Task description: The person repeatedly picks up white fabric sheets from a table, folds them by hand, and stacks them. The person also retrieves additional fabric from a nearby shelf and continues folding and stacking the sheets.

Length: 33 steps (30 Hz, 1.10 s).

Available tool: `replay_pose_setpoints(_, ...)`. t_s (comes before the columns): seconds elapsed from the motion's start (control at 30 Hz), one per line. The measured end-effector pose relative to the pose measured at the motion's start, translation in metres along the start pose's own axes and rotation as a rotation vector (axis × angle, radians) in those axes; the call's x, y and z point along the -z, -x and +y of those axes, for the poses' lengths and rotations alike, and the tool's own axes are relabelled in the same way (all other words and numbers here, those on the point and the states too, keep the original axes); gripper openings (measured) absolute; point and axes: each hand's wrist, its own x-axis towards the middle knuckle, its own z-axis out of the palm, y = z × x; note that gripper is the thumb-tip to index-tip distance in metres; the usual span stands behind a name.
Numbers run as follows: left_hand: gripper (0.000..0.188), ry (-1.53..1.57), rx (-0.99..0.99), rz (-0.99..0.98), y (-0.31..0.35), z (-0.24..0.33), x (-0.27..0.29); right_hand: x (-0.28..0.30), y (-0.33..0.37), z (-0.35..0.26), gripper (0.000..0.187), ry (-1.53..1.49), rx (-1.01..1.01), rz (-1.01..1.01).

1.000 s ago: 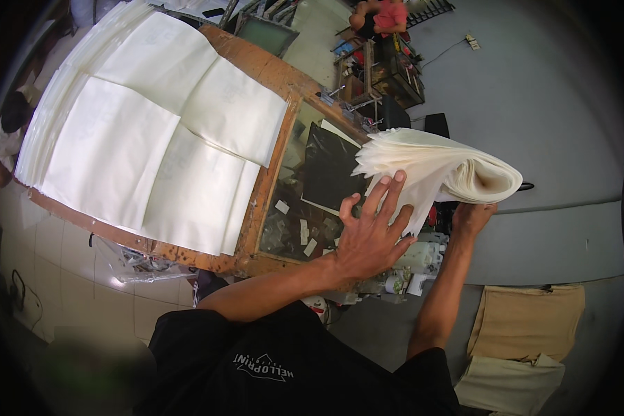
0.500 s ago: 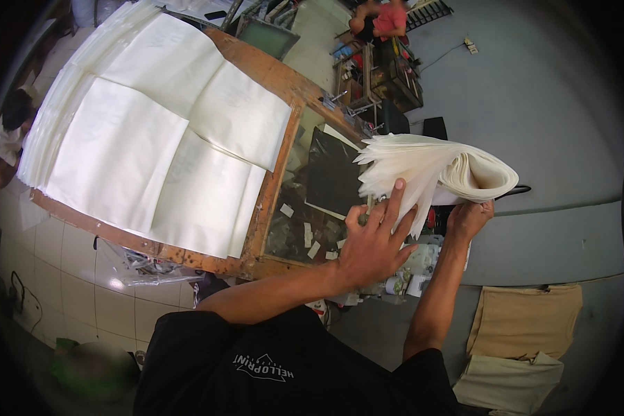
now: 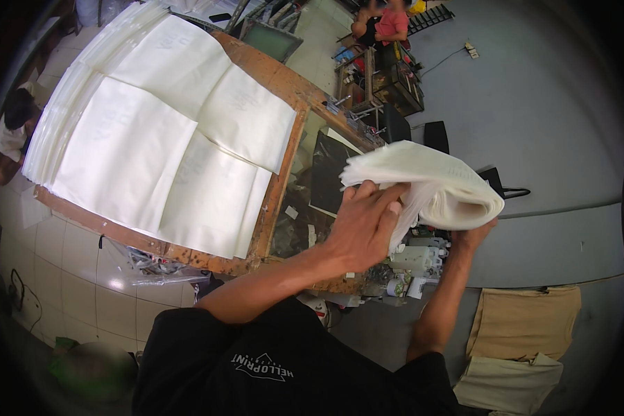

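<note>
A thick bundle of thin white sheets (image 3: 423,163), paper or cloth I cannot tell, is bent over into a loop at its right end. My right hand (image 3: 477,234) supports it from below at that looped end, most of its fingers hidden behind the sheets. At the loose left ends, my left hand (image 3: 364,225) is closed with thumb and index finger together on the edge of one or more sheets. To the left, overlapping piles of similar white sheets (image 3: 121,145) cover much of a wooden-edged table, faint grey print showing through.
A glass panel in the wooden table (image 3: 265,239) shows a black sheet (image 3: 326,170) and paper scraps. White machinery (image 3: 416,260) stands below the bundle. Tan cloths (image 3: 527,319) hang at lower right. One person (image 3: 392,26) sits at the far end, another (image 3: 14,128) at the left.
My left hand has gone from spread fingers against the sheets to a pinch at their edge. The bundle has tipped and shifted slightly left and down, its loose ends gathered closer together.
</note>
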Motion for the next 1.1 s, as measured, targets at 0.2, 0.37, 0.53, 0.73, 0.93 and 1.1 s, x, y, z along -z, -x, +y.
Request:
replay_pose_setpoints(0.2,0.05,-0.14,0.227,-0.526,-0.01,-0.041,0.008,0.022,-0.005,-0.031,0.024,0.296,0.085,-0.222)
replay_pose_setpoints(0.37,0.066,0.247,0.521,-0.718,-0.025,-0.061,0.018,0.033,-0.013,-0.046,0.02,0.308,-0.093,-0.339)
replay_pose_setpoints(0.53,0.07,1.099,0.737,-0.25,0.024,-0.108,-0.024,0.028,-0.026,-0.048,0.025,0.304,-0.429,-0.242)
replay_pose_setpoints(0.73,0.09,1.305,0.933,0.092,0.058,-0.155,-0.055,0.025,0.002,-0.019,0.032,0.179,-0.774,-0.28)
replay_pose_setpoints(0.93,0.102,1.765,0.56,0.01,0.058,-0.169,-0.057,0.001,0.031,0.048,0.033,0.092,-0.887,-0.365)
replay_pose_setpoints(1.1,0.092,1.577,0.812,-0.121,0.084,-0.202,-0.016,0.005,0.048,0.085,0.037,-0.089,-0.951,-0.458)
